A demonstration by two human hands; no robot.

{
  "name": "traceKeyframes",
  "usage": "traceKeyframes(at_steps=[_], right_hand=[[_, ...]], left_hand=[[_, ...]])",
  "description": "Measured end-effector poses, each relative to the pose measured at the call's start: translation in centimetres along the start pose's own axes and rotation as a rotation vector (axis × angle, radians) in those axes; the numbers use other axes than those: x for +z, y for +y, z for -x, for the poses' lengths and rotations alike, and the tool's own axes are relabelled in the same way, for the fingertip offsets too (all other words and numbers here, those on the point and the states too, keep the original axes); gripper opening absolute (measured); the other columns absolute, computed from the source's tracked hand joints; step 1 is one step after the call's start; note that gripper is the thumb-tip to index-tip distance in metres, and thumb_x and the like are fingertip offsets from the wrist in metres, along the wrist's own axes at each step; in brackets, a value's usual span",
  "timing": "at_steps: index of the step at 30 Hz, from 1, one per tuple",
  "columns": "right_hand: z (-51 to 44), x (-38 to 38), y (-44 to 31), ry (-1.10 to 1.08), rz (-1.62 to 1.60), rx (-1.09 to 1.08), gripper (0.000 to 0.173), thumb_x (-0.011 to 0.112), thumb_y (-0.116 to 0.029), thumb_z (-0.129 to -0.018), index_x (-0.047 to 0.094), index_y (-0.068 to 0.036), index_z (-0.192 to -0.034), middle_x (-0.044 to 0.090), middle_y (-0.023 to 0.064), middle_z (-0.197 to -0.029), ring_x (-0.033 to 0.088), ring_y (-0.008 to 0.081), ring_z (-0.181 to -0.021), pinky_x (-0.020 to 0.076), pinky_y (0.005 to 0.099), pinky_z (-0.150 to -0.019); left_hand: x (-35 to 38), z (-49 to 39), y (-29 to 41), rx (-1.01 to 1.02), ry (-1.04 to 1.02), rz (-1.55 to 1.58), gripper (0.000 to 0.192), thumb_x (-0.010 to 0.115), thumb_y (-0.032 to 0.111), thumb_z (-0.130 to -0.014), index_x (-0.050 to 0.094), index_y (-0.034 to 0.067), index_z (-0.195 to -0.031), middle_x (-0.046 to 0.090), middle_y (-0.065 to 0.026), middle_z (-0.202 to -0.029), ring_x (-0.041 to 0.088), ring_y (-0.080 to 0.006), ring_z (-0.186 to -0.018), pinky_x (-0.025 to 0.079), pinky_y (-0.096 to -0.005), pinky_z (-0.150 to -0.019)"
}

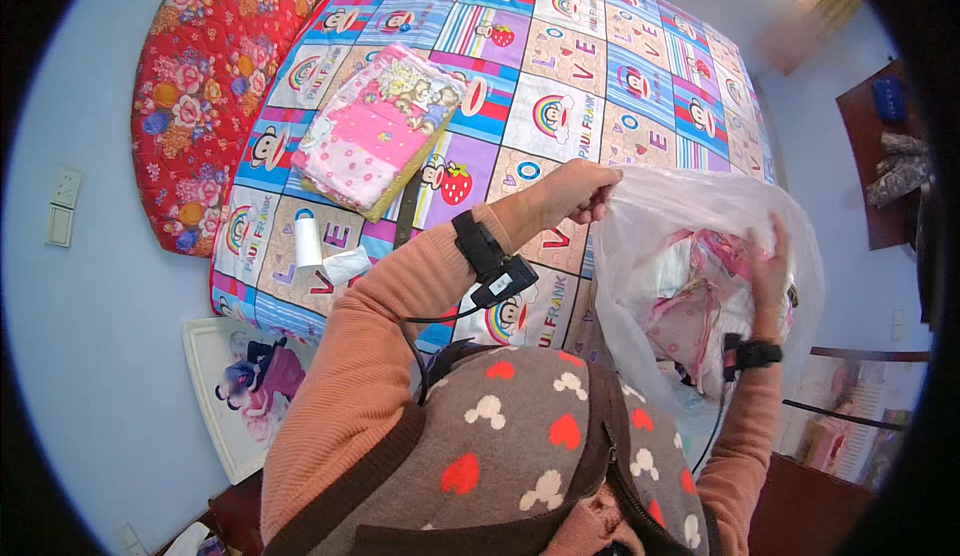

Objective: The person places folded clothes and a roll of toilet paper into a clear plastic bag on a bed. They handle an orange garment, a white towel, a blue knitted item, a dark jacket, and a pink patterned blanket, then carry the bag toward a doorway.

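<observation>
My left hand (589, 190) is shut on the rim of a translucent white plastic bag (626, 286), pulling that edge out to the left. Inside the bag lie crumpled pink and white cloths (686, 323), some patterned. Over the right part of the bag's mouth is my right hand (769, 267), blurred, with its fingers apart and nothing visible between them. Whether its fingertips touch the plastic is unclear. To the left, a folded stack of pink patterned cloth (382, 128) rests on the bed's quilt (559, 117), with a yellowish layer at its bottom.
A white paper roll (307, 242) and a crumpled white tissue (347, 264) lie on the quilt. A red floral padded headboard (199, 113) stands at the left. Below it leans a framed picture (247, 398). A dark wooden surface (874, 151) with plastic-wrapped items is at the right.
</observation>
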State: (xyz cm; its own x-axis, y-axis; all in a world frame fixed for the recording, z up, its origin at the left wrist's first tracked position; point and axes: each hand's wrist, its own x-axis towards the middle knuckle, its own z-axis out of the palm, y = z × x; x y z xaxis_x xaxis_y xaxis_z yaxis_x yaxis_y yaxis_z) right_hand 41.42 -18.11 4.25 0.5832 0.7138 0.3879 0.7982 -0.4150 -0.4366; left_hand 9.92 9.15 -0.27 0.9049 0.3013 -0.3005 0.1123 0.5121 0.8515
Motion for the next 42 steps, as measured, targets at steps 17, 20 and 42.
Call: traceKeyframes(at_steps=[17, 20, 42], right_hand=[[3.4, 7.5, -6.4, -0.349, 0.332, -0.093, 0.082, 0.079, -0.04, -0.075, 0.051, -0.021, -0.15, 0.053, 0.0187, -0.149, 0.057, 0.0374, -0.13, 0.0454, 0.0451, -0.109], [3.3, 7.8, -6.7, -0.36, 0.278, -0.034, 0.083, 0.079, -0.04, -0.075, 0.051, -0.022, -0.151, 0.053, 0.0176, -0.15, 0.057, 0.0365, -0.131, 0.0463, 0.0435, -0.108], [3.1, 9.7, -7.7, -0.45, 0.38, 0.112, 0.083, 0.076, -0.046, -0.076, 0.048, -0.027, -0.152, 0.051, 0.0115, -0.153, 0.06, 0.0344, -0.127, 0.0504, 0.0445, -0.103]], left_hand=[[-28.7, 2.3, -11.9, 0.01, 0.887, -1.302, 0.096, 0.084, 0.048, -0.073, 0.041, 0.006, -0.148, 0.064, -0.0217, -0.125, 0.061, -0.0382, -0.118, 0.046, -0.0562, -0.099], [-33.4, 4.4, -14.1, -0.303, 1.059, -1.486, 0.109, 0.087, 0.048, -0.068, 0.033, 0.011, -0.155, 0.043, -0.0183, -0.148, 0.04, -0.0403, -0.139, 0.034, -0.0652, -0.108], [-44.4, 5.5, -13.7, -0.092, 0.972, -1.486, 0.047, 0.059, 0.015, -0.086, 0.063, 0.014, -0.133, 0.072, -0.0239, -0.093, 0.07, -0.0441, -0.091, 0.054, -0.0532, -0.082]])
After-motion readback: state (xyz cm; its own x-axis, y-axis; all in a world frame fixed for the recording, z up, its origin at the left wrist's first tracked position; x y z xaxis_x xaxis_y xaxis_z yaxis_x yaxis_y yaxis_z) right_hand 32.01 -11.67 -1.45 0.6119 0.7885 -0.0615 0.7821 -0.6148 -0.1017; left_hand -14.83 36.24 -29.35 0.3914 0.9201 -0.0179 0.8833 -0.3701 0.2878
